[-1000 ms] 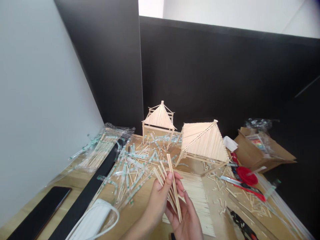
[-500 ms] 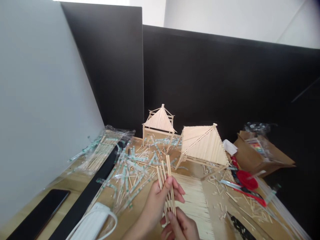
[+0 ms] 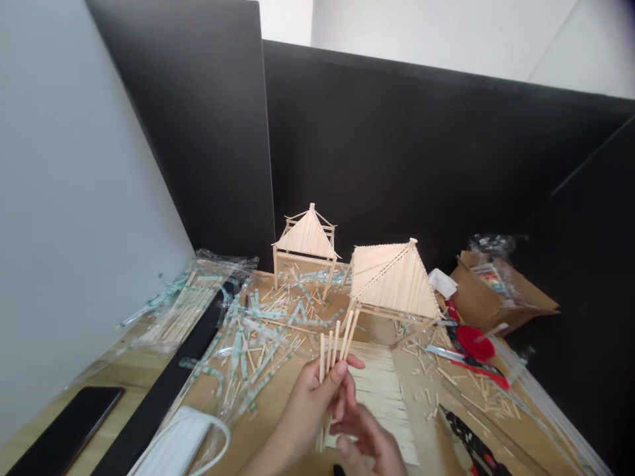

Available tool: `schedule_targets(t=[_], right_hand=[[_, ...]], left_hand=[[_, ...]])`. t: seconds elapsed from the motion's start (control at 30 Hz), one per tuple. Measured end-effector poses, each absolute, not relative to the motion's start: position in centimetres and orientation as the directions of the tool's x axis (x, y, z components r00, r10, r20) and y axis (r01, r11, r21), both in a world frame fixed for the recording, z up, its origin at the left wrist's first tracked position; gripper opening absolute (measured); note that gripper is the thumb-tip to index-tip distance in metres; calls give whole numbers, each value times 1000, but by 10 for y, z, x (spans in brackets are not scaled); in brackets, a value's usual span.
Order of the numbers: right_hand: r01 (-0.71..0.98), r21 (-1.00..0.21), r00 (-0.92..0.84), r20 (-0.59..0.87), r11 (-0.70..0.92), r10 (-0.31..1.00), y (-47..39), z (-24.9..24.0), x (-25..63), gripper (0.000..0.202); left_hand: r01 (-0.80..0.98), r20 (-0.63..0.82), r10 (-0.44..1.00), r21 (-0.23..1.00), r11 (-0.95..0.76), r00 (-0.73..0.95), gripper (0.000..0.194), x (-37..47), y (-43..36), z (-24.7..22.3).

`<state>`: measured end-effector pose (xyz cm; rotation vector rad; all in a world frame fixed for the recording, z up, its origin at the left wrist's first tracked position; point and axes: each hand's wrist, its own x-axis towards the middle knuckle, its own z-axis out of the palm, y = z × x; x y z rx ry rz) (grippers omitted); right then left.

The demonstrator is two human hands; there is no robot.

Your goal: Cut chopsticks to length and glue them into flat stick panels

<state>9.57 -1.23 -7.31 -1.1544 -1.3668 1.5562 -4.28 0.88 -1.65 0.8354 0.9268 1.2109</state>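
Note:
My left hand is closed round several thin wooden chopsticks, with the thumb pressed across them. Their upper ends fan out a little, and their lower ends show below the palm. Just below and to the right, my right hand has its thumb and fingers apart, curled near the lower part of the chopsticks; nothing shows between them. Beneath the hands lies a flat panel of sticks laid side by side. Beyond stand two stick models with sloped roofs, a smaller one and a larger one.
Torn plastic wrappers and stick pieces litter the left middle. A phone, a white power strip and wrapped sticks are at left. Pliers, a red round object and a cardboard box are at right.
My right hand has come off the lower ends of the chopsticks and opened. The chopsticks have spread and turned in my left hand. The view has shifted slightly right.

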Motion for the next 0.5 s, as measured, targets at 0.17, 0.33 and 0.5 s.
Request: schedule_targets(t=[0.17, 0.33, 0.5], right_hand=[[11, -999, -126, -33, -32, 991, 14, -22, 117, 43], [82, -994, -208, 48, 67, 977, 28, 9, 121, 25], [111, -992, -138, 48, 63, 989, 31, 12, 122, 26]], left_hand=[[-272, -102, 959, 946, 176, 264, 42, -40, 4, -17], [-235, -118, 919, 947, 218, 377, 45, -35, -1, -22], [-192, -155, 915, 952, 240, 374, 45, -33, -1, -25]])
